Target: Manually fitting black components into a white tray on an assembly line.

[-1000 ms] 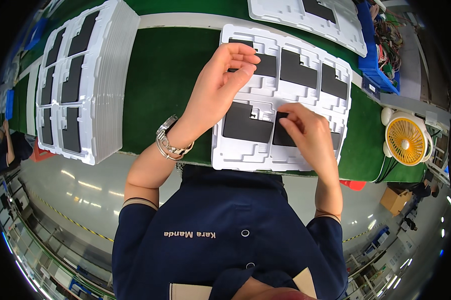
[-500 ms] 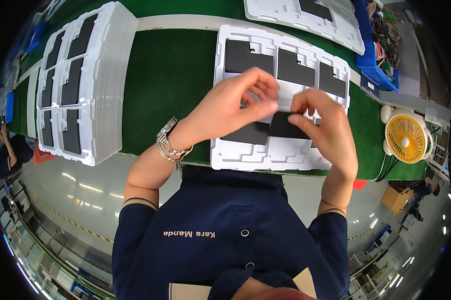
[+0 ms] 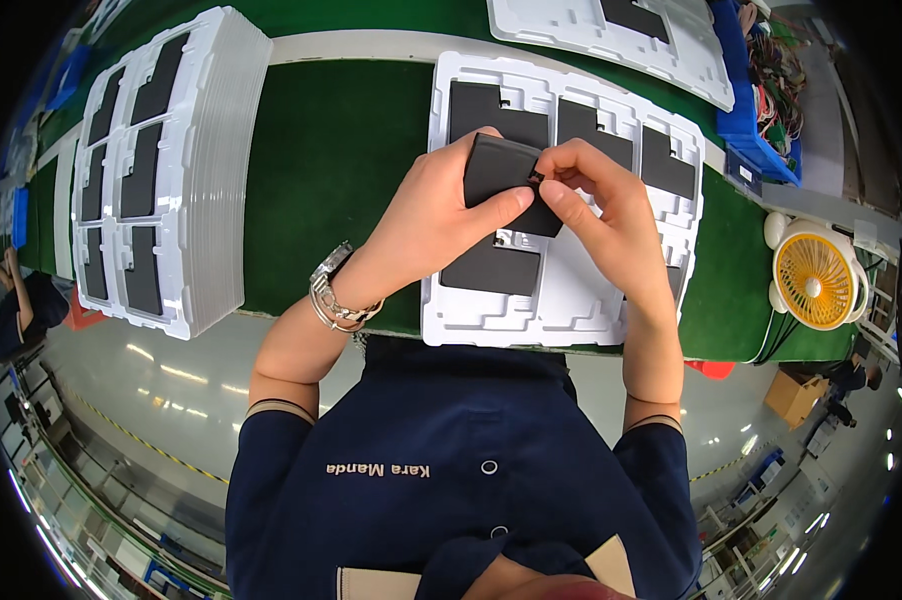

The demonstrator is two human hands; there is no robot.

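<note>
My left hand [image 3: 441, 205] is closed round a flat black battery-like pack [image 3: 501, 168], thumb across its face, and holds it tilted above a white moulded tray [image 3: 581, 300]. At the notched edge of the pack, my right hand [image 3: 601, 205] pinches a small dark lead or connector; its exact form is too small to tell. Similar L-shaped black packs lie in the tray's pockets, one of them a front-left pack [image 3: 491, 270] and another a right-hand pack [image 3: 668, 160]. The front middle pocket beneath my hands shows bare white plastic.
A tall stack of white trays [image 3: 216, 170] with black packs on top stands at the left of the green bench [image 3: 316, 180]. Another tray [image 3: 571, 35] lies at the back. A blue bin [image 3: 741, 125] of wires and a yellow-and-white fan [image 3: 813, 275] are at the right.
A black pack has been lifted from the front middle pocket into my left hand. My right hand has moved left and now pinches at its edge.
</note>
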